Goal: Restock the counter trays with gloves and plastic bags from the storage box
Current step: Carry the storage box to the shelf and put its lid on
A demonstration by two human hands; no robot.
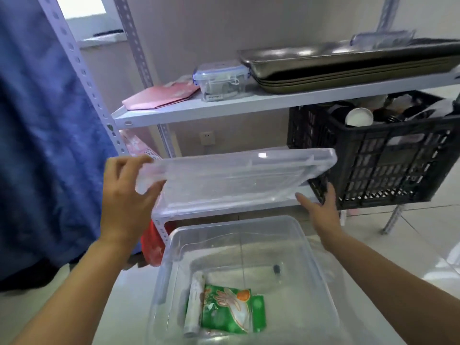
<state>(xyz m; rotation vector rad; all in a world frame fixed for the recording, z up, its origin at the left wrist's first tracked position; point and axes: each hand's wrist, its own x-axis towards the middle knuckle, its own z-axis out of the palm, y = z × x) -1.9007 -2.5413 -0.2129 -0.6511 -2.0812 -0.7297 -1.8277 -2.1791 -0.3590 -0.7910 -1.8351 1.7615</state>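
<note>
Head view: left hand point(125, 195) fingers grip lid point(236, 180) edge.

White metal shelving point(249, 100) stands against a beige wall point(211, 28) on pale glossy floor tiles point(410, 240).

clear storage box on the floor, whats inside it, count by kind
green glove packet: 1
white roll of plastic bags: 1
small dark object, too blurred to identify: 1
total: 3
</note>
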